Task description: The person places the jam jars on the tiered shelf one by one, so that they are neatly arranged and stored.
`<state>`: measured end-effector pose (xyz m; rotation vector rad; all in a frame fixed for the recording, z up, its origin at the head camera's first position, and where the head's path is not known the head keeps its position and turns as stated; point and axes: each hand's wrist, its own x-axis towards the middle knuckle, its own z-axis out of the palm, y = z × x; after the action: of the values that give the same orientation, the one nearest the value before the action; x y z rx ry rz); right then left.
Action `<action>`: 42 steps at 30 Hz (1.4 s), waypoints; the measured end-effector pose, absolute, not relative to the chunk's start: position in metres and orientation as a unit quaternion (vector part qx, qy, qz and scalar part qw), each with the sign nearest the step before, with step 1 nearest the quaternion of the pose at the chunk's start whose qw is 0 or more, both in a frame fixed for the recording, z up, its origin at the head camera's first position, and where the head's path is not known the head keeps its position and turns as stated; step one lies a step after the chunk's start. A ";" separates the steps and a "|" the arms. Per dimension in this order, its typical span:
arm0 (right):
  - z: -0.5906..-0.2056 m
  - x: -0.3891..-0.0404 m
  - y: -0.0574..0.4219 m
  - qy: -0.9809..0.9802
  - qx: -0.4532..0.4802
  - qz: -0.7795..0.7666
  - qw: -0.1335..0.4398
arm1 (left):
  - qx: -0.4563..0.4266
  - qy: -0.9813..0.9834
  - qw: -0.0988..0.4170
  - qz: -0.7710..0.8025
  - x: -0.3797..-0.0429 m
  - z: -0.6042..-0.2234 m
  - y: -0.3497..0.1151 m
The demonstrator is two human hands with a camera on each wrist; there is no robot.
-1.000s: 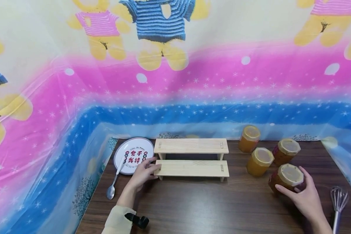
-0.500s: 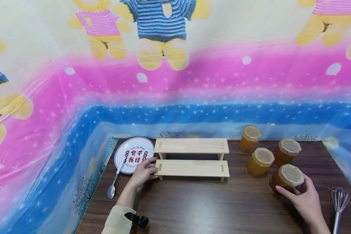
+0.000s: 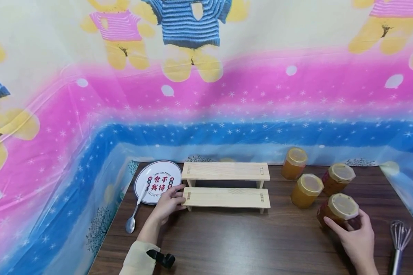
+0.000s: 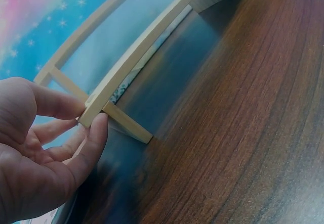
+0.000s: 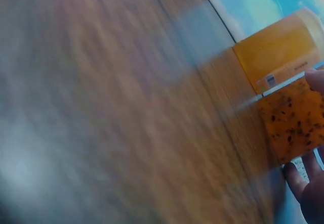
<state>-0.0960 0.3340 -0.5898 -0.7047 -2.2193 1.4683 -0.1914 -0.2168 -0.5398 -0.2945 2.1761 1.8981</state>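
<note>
The right hand's (image 3: pixel 359 236) fingers curve round the seeded amber jar (image 3: pixel 337 210), lower on its side than a second ago; the jar has stayed put. The left hand (image 3: pixel 166 206) pinches the front wooden shelf's (image 3: pixel 227 198) left end. Three more jars (image 3: pixel 306 190) crowd beyond the right fingers, a whisk (image 3: pixel 400 235) right of them; left of the left fingertips lie a plate (image 3: pixel 162 168) and spoon (image 3: pixel 130 224).

Kitchen-style tabletop setup; can't tell if home or studio. Cues: plate (image 3: pixel 142 176), spoon (image 3: pixel 130 224), whisk (image 3: pixel 398 242) and lidded jars (image 3: pixel 307 193) on a dark wood-grain table (image 3: pixel 241 244). Creased cloth (image 3: pixel 227 91) with cartoon figures hangs behind and along the left, hiding the room.
</note>
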 end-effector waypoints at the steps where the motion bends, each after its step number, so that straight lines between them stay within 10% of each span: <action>1: -0.590 -0.096 0.333 -0.787 -0.252 0.527 0.201 | -0.101 0.744 0.119 0.650 -0.191 -0.540 -0.217; 15: -0.598 -0.094 0.325 -0.756 -0.246 0.527 0.300 | -0.101 0.744 0.123 0.649 -0.191 -0.538 -0.216; 42: -0.526 -0.095 0.323 -0.780 -0.216 0.516 0.281 | -0.098 0.743 0.119 0.652 -0.189 -0.538 -0.217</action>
<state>-0.0947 0.3230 -0.5257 -0.5789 -2.0894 1.3842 -0.1894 -0.2169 -0.5380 -0.2852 2.1710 1.9045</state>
